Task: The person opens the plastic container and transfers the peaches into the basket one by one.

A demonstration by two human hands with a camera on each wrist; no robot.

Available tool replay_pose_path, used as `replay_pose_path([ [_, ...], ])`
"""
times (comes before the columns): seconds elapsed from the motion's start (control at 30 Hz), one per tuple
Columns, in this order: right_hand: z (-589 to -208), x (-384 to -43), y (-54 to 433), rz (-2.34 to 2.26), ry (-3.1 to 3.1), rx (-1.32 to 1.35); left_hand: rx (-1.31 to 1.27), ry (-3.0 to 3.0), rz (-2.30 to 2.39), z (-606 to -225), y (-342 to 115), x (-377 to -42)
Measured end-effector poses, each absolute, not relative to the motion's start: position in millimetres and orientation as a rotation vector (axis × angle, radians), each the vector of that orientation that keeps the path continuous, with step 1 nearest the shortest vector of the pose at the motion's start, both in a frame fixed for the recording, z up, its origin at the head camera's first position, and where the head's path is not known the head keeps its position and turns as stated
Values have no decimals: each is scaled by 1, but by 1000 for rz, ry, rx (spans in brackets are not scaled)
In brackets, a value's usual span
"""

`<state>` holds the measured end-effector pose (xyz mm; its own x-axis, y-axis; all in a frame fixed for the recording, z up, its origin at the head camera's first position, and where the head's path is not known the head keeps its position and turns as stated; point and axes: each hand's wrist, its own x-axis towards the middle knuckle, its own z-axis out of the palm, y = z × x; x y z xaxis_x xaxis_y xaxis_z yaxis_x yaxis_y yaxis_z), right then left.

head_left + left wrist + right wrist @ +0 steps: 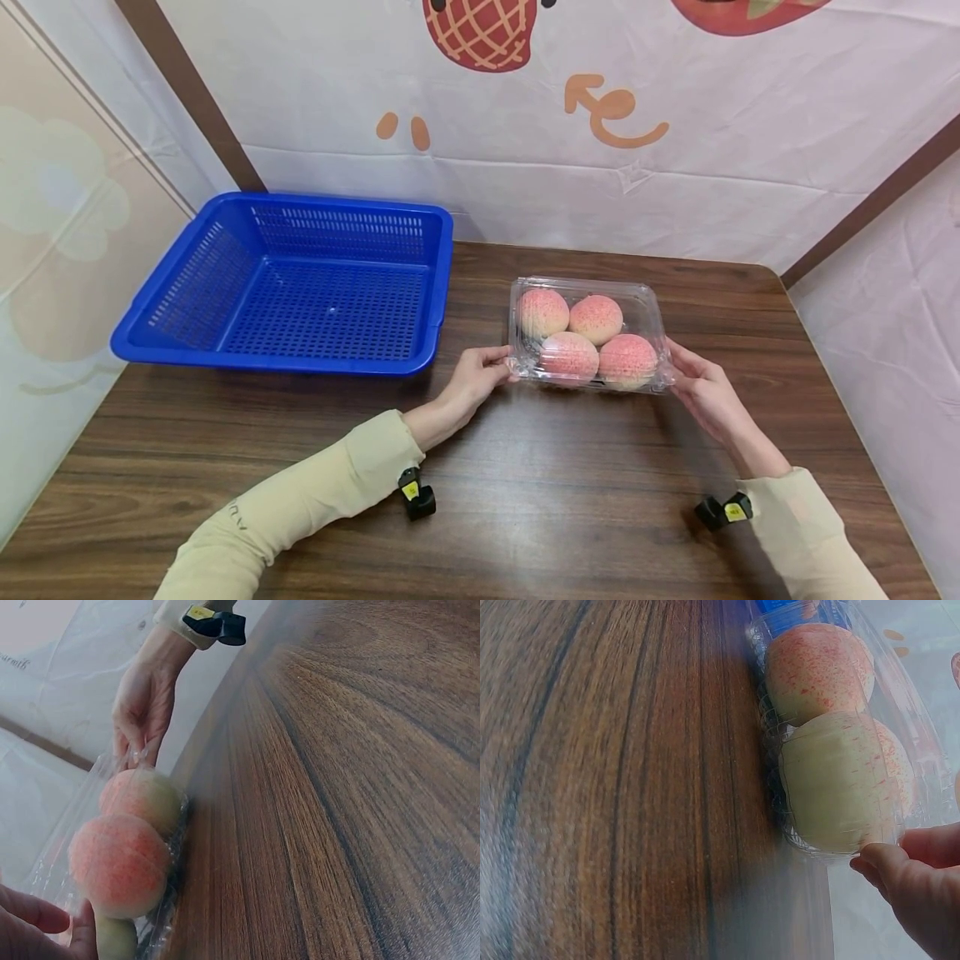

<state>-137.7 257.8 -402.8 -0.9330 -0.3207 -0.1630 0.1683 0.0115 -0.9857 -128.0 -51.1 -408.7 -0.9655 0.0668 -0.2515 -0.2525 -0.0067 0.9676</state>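
Sleeves came first, two cream cuffs nearest my head camera, left (315, 492) and right (806, 533), reaching in over the brown tabletop (555, 508). Each carried a black device with a yellow label, one by the left cuff (417, 494), its twin by the right (723, 511). And out past them, there was the action: a clear box (637, 302), held between both hands! My left hand (468, 383) had its fingers pinched on the front left corner; over on the other side, my right hand (708, 396) matched it, fingers gripping the front right corner. Whether the base of the box touched the wood, I couldn't tell.

Inside sat four peaches (596, 319), two behind and two in front, snug together under the plastic, their tops blushing pink. Up close from the right wrist, the nearest peach (836, 784) showed a pale, greenish side just beside those fingers. From the left wrist, a rosy one (120, 862) bulged near the hand, with the other hand clasping the far end.

Away to the left, apart from the box, stood a blue basket (277, 362), slotted walls and mesh floor. Behind everything hung a printed sheet (300, 100), pale with red and orange shapes.
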Motion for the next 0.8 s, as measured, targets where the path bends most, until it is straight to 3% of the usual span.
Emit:
replay_pose_path([
  [0.63,-401,-138,258,-1946,1985,-151,-238,1790,2235,-421,-56,-131],
  [0.8,-402,-138,258,-1968,1969,-157,-334,1753,2220,-408,-53,-128],
])
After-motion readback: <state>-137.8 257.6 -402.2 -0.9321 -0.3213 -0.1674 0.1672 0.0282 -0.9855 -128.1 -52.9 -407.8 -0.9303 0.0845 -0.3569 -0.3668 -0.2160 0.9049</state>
